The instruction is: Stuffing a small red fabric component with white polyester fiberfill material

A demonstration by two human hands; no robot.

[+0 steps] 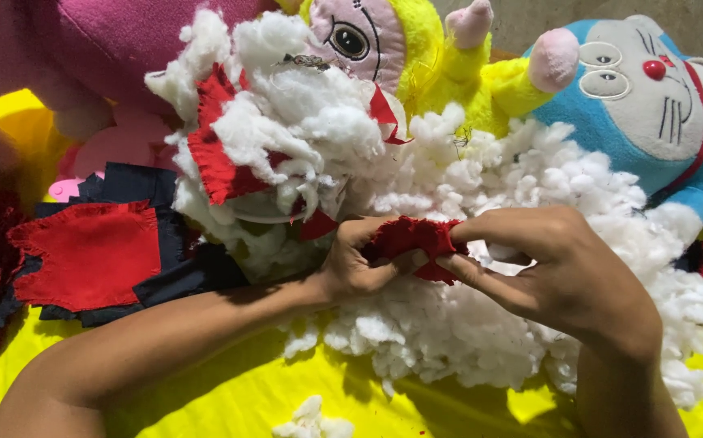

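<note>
My left hand (351, 264) and my right hand (558, 268) meet over a heap of white stuffing (465, 324). Both pinch a small red fabric piece (412, 239), the left from its left end, the right from its right end. The fabric is bunched between the fingers, just above the stuffing. A second clump of white stuffing (287, 122) mixed with red fabric scraps (210, 146) rises behind the hands, at upper centre.
A yellow plush toy with a pink face (416, 49) and a blue and white cat plush (651, 97) lie at the back. A pink plush (100, 49) is upper left. Red (92, 251) and dark blue cloth pieces (137, 186) lie left on a yellow sheet (230, 389).
</note>
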